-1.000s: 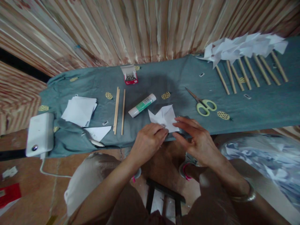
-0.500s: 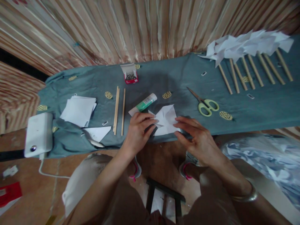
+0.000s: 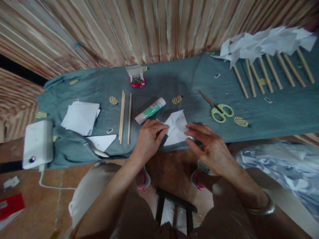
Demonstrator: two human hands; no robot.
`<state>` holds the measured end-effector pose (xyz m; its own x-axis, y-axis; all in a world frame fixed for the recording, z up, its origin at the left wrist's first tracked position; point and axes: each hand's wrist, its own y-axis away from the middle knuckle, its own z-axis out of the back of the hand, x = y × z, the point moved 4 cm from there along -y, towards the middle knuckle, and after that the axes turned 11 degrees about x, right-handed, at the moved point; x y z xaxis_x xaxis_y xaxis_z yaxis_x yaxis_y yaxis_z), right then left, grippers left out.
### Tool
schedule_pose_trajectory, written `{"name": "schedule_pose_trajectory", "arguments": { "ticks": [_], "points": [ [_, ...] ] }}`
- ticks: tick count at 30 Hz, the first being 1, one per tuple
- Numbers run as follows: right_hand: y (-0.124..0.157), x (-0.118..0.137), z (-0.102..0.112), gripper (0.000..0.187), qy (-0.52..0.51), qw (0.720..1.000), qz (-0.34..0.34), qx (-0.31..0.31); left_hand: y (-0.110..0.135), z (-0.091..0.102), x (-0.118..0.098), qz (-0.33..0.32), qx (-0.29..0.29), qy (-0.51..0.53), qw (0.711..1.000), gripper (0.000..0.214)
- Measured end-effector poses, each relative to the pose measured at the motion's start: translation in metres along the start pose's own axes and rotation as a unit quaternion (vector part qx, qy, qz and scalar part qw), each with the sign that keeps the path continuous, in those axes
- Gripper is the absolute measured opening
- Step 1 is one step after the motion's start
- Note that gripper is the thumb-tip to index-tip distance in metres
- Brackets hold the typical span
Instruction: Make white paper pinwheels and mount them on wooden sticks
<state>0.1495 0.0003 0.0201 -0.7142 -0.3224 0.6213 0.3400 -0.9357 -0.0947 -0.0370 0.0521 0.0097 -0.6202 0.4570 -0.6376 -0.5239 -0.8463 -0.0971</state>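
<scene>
A white paper pinwheel, with its corners partly folded toward the middle, lies at the table's front edge. My left hand pinches a folded corner near its centre, thumb and index finger together. On the other side, my right hand grips the right edge between thumb and fingers. Just beyond my left hand lies a green and white glue stick. Scissors with light green handles rest to the right of the paper, blades partly apart.
Wooden sticks and a stack of white paper squares lie to the left. An open red box holds small metal pins. Several finished pinwheels on sticks lie at the far right. A white device with a cable sits at the left edge.
My left hand has moved slightly, its fingertips shifting right toward the paper's centre and pressing a folded corner inward. My right hand keeps its place at the right edge.
</scene>
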Motion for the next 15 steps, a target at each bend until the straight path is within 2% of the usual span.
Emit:
{"name": "schedule_pose_trajectory", "arguments": {
  "ticks": [15],
  "points": [
    [-0.0004,0.0022,0.001,0.019,0.005,1.0,0.005,-0.003,-0.004,-0.0004,0.0004,0.024,-0.012,-0.007,1.0,0.008]
  ]
}}
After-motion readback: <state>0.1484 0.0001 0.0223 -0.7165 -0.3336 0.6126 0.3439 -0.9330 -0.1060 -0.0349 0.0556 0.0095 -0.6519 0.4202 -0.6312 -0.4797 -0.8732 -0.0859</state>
